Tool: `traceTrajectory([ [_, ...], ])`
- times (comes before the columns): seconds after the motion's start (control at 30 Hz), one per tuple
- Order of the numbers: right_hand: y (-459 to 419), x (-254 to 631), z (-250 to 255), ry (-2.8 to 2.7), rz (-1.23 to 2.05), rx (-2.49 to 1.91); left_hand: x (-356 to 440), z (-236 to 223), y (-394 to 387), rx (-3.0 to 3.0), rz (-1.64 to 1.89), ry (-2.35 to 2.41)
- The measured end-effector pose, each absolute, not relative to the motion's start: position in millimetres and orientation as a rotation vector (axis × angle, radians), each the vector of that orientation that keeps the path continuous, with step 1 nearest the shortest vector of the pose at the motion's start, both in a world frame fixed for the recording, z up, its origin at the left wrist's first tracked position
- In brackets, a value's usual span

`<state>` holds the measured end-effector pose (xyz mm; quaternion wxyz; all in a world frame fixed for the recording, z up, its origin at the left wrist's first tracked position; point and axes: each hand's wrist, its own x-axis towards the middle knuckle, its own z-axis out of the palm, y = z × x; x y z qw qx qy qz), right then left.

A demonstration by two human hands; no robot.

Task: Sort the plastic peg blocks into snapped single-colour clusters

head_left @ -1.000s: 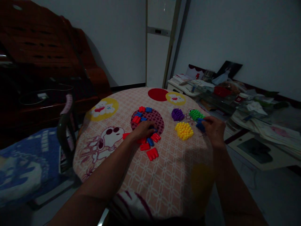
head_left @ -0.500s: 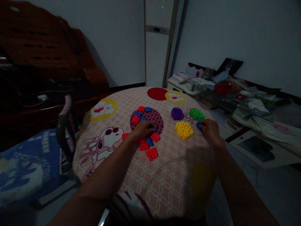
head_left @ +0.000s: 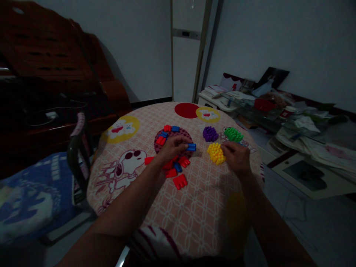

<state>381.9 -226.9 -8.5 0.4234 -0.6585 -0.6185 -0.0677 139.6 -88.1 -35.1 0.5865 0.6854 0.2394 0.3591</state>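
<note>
Left hand pinches blue block over tablecloth, block's left end covered; red blocks partly hidden behind it. Right hand overlaps yellow cluster; grip indiscernible.

Loose blocks on table, block clusters right of them, chair at left

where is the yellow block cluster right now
In the head view, the yellow block cluster lies right of centre on the patterned tablecloth, nearer than the purple block cluster, with the right hand at its right edge.
</note>
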Motion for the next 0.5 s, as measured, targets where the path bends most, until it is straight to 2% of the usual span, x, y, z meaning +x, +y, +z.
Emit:
traceTrajectory([
  [0.1, -225, 340, -12, -1.595, -0.013, -1.508, 144, -34, -96, 1.514, 0.839, 0.543],
  [0.2, -220, 315, -18, -1.633, -0.001, -1.494, 148, -35, -99, 1.494, 0.830, 0.509],
  [0.37, -215, 303, -21, -1.768, 0.057, -1.658, 151, -37, -98, 1.552, 0.807, 0.509],
  [0.5, -215, 303, -25, -1.722, 0.189, -1.611, 152, -37, -101, 1.542, 0.747, 0.466],
])
